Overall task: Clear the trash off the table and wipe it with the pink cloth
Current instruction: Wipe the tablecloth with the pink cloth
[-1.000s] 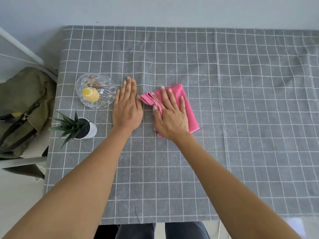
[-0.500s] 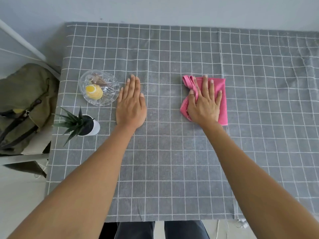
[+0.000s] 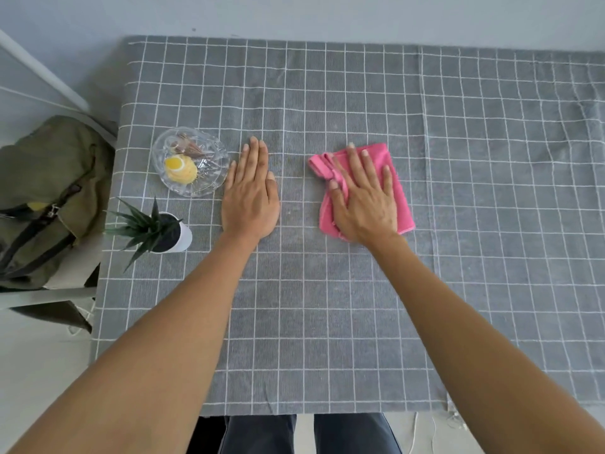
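Pink cloth (image 3: 397,191), folded into a rough oblong, lies flat on the counter (image 3: 491,224) a little right of the frame's centre. Its long axis runs from upper left to lower right, with a bunched corner at its upper-left end.

Right hand (image 3: 363,198) lies directly on top of the cloth, palm down, fingers straight and slightly spread, pointing toward the top of the frame. This grip is flat and pressing, not curled round the fabric; the thumb rests at the bunched edge. No gap is visible between palm and cloth.

Left hand (image 3: 250,198) lies flat on the bare grey checked covering, fingers straight and together, holding nothing. It sits well apart from the cloth, to the left of it, with a strip of covering between them.

Judgement: the wiping step is in hand, and the right hand alone carries it. Unwiped surface extends widest toward the right and upper right of the frame, away from the left hand. The left hand appears to brace the covering against sliding.

Further left, a glass dish (image 3: 190,160) holds a yellow item and some brownish scraps; it lies just beside the left hand's fingers. A small potted plant (image 3: 157,229) stands below the dish, near the counter's left edge. An olive bag (image 3: 49,191) rests off the counter at left. Whether the dish contents count as trash cannot be told.
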Demonstrator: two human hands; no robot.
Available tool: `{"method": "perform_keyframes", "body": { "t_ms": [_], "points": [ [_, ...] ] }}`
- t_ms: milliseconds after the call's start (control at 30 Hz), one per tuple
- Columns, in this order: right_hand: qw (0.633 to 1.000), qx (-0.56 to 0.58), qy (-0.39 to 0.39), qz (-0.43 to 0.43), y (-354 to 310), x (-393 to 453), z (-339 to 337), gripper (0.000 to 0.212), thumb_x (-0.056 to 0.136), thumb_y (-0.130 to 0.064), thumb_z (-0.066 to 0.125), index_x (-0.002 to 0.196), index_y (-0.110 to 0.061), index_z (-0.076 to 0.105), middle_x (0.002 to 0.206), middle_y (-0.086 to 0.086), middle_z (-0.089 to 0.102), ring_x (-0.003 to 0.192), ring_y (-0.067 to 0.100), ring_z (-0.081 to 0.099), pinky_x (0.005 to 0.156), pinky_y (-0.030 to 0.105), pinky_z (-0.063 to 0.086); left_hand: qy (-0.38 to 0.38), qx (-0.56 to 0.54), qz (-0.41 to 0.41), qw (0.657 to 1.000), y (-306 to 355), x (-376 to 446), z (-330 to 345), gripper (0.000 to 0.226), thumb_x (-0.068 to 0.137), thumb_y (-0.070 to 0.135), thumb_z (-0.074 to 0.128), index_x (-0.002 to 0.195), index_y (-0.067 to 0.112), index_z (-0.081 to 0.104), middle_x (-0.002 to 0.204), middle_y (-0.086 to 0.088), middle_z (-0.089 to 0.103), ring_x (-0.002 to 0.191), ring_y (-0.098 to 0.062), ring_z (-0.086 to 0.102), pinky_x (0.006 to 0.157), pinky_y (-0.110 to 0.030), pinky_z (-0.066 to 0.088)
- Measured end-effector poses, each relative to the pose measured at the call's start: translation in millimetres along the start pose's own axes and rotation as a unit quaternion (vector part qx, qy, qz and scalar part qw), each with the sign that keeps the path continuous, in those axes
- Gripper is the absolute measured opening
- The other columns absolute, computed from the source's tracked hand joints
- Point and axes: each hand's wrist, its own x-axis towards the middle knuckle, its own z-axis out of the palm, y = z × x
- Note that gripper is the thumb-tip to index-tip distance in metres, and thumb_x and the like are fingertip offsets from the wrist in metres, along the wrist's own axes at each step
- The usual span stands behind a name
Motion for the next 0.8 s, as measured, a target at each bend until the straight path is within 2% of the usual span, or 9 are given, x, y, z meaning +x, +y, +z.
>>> {"method": "perform_keyframes", "body": {
  "t_ms": [67, 200, 300, 400, 467, 633, 700, 800],
  "points": [
    [0.999, 0.000, -0.004, 0.054, 24, 8, -7, 0.053, 0.098, -0.056, 0.004, 0.146, -0.042, -0.011, 0.161, -0.006, -0.008, 0.148, 0.017, -0.009, 0.119, 0.050, -0.006, 0.001, 0.000, 0.000, 1.000, 0, 0, 0, 0.053, 0.103, 0.024, 0.015, 0.153, 0.012, 0.002, 0.161, -0.003, -0.002, 0.148, -0.013, -0.004, 0.121, -0.032, -0.005],
    [0.994, 0.022, 0.009, 0.110, 30, 11, -10, 0.057, 0.097, -0.059, 0.011, 0.151, -0.042, 0.002, 0.162, -0.004, -0.004, 0.149, 0.019, -0.005, 0.118, 0.049, -0.009, 0.005, 0.004, -0.003, 1.000, -1, 0, 1, 0.054, 0.102, 0.025, 0.014, 0.153, 0.011, 0.003, 0.161, -0.004, -0.001, 0.148, -0.013, -0.003, 0.120, -0.031, -0.005],
    [0.996, 0.032, -0.005, 0.084, 18, 8, -12, 0.060, 0.093, -0.064, 0.002, 0.150, -0.047, 0.001, 0.162, -0.001, -0.007, 0.149, 0.021, -0.008, 0.117, 0.051, -0.011, 0.007, 0.006, -0.007, 1.000, 1, 0, 1, 0.054, 0.102, 0.026, 0.014, 0.153, 0.012, 0.002, 0.161, -0.003, -0.002, 0.148, -0.013, -0.003, 0.120, -0.031, -0.005],
    [1.000, 0.014, -0.023, -0.003, -6, -2, -9, 0.061, 0.091, -0.065, -0.008, 0.149, -0.049, -0.001, 0.161, 0.000, -0.010, 0.148, 0.021, -0.010, 0.117, 0.054, -0.009, 0.004, -0.002, -0.008, 1.000, 1, 1, 1, 0.054, 0.102, 0.026, 0.015, 0.153, 0.013, 0.002, 0.161, -0.003, -0.002, 0.148, -0.013, -0.003, 0.121, -0.032, -0.004],
    [0.999, 0.016, -0.017, -0.046, -24, -11, -1, 0.059, 0.094, -0.060, -0.008, 0.150, -0.048, 0.004, 0.162, -0.001, -0.006, 0.148, 0.020, -0.008, 0.117, 0.053, -0.007, 0.003, -0.011, -0.008, 1.000, 2, 0, 1, 0.054, 0.103, 0.026, 0.016, 0.153, 0.013, 0.003, 0.161, -0.003, -0.001, 0.148, -0.013, -0.002, 0.121, -0.032, -0.003],
    [0.999, 0.022, -0.006, -0.037, -24, -11, 4, 0.049, 0.100, -0.053, 0.008, 0.148, -0.048, 0.015, 0.162, -0.006, 0.001, 0.149, 0.015, -0.002, 0.119, 0.049, -0.003, 0.008, -0.020, -0.007, 1.000, 2, 0, -1, 0.053, 0.103, 0.023, 0.018, 0.153, 0.013, 0.005, 0.161, -0.002, 0.001, 0.148, -0.013, -0.001, 0.120, -0.030, -0.004],
    [0.999, 0.012, -0.003, -0.031, -15, -7, 4, 0.050, 0.099, -0.055, 0.013, 0.148, -0.049, 0.013, 0.162, -0.006, 0.000, 0.149, 0.016, -0.003, 0.119, 0.048, -0.005, 0.004, -0.016, -0.006, 1.000, 2, 0, -1, 0.053, 0.103, 0.023, 0.017, 0.153, 0.013, 0.004, 0.161, -0.002, 0.000, 0.148, -0.013, -0.001, 0.120, -0.030, -0.005],
    [1.000, -0.005, -0.004, 0.010, 18, 1, -4, 0.053, 0.097, -0.059, 0.009, 0.148, -0.050, 0.005, 0.162, -0.005, -0.005, 0.148, 0.019, -0.007, 0.116, 0.048, -0.011, 0.004, -0.010, -0.003, 1.000, 1, -1, -1, 0.053, 0.103, 0.024, 0.016, 0.153, 0.013, 0.002, 0.161, -0.003, -0.001, 0.148, -0.013, -0.003, 0.120, -0.030, -0.005]
  ]
}}
